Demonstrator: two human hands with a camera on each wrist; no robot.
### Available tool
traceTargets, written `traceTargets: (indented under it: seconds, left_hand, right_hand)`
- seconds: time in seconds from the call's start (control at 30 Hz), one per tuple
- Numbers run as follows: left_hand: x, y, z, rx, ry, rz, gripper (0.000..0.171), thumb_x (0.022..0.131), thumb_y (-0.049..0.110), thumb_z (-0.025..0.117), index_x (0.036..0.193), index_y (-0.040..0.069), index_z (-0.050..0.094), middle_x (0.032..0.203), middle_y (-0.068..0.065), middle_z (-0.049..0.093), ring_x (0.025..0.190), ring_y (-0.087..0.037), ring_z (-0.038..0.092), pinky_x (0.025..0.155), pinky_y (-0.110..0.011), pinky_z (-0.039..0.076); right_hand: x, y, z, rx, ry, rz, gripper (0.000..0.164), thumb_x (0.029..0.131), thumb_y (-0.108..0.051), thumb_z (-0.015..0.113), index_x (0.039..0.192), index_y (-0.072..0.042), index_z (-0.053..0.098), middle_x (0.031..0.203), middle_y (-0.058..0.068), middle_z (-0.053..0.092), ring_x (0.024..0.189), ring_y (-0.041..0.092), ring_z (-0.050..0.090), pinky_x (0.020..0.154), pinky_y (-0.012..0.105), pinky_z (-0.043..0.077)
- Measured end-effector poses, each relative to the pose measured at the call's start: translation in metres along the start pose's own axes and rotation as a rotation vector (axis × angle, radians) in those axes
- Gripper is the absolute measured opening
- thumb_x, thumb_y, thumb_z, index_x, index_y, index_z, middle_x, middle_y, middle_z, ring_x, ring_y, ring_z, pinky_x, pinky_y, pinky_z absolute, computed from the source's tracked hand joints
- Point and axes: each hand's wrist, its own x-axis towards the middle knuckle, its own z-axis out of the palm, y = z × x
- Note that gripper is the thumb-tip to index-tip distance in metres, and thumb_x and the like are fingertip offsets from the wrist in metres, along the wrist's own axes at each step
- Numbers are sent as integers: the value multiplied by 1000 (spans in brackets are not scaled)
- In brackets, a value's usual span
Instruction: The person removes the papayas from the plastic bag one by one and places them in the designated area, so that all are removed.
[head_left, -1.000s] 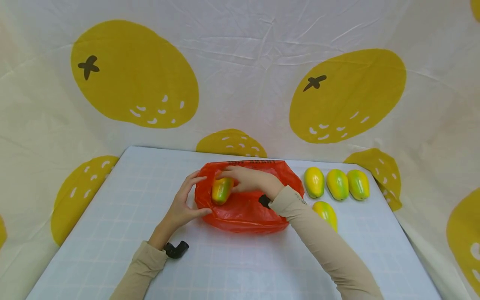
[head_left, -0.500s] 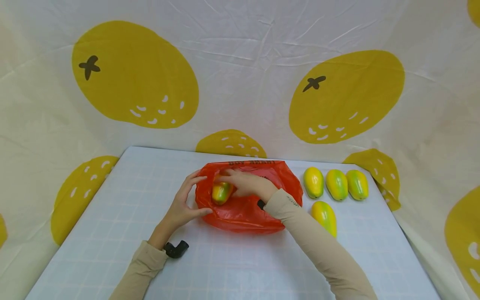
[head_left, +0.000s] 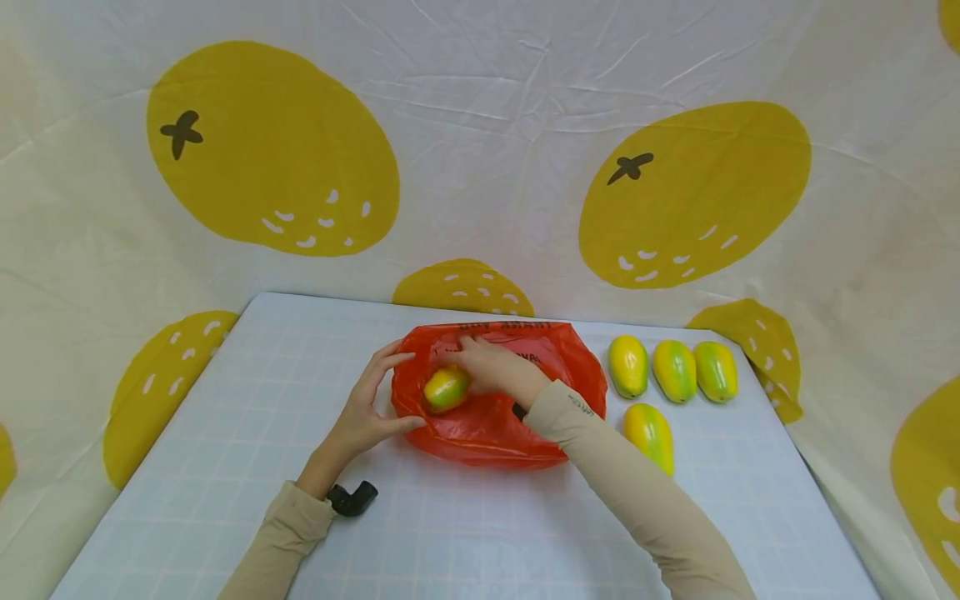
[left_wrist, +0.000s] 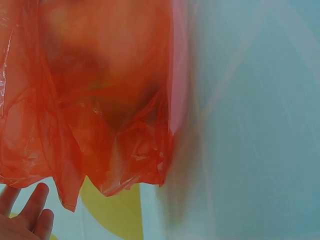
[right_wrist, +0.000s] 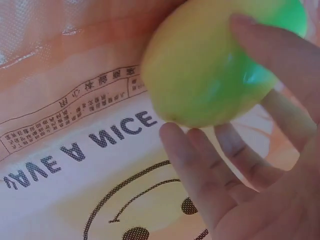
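Observation:
A red plastic bag [head_left: 495, 429] lies at the middle of the table with its mouth spread. Inside its left part is a yellow-green papaya [head_left: 446, 390], lying tilted. My right hand [head_left: 491, 367] reaches into the bag at the fruit's right side. In the right wrist view, the thumb lies over the papaya [right_wrist: 215, 75] and fairly straight fingers touch its lower edge. At the bag's left rim, my left hand [head_left: 363, 417] rests with thumb and fingers spread apart, fingertips on the plastic. Only some left fingers [left_wrist: 35, 202] show below the bag [left_wrist: 110, 100] in the left wrist view.
Three papayas stand in a row right of the bag, one being the middle papaya [head_left: 674, 371]. Another papaya [head_left: 648, 437] lies nearer, beside the right sleeve [head_left: 622, 483]. A patterned cloth [head_left: 480, 167] hangs behind the pale table [head_left: 450, 533].
The papaya in the bag has turned from upright to tilted. My right hand has shifted slightly right, and its fingers have moved off the fruit's top. My left hand stays still.

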Motion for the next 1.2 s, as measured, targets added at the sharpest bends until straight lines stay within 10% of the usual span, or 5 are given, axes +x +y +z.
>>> traceTargets:
  seconds: [0.5, 1.2]
  left_hand:
    - [1, 2, -1, 4, -4, -10, 80, 67, -4, 88, 136, -8, 47, 152, -25, 35, 143, -36, 30, 111, -65, 28]
    - [0, 0, -1, -2, -1, -19, 81, 66, -5, 88, 136, -7, 47, 153, -23, 34, 143, -35, 29, 110, -67, 26]
  right_hand:
    - [1, -1, -2, 77, -78, 9, 64, 86, -25, 79, 143, -11, 53, 128, 8, 59, 112, 21, 58, 102, 39, 48]
    - [-7, 1, 3, 113, -150, -47, 47, 92, -9, 69, 136, -25, 61, 130, 1, 58, 116, 21, 50, 102, 39, 47]
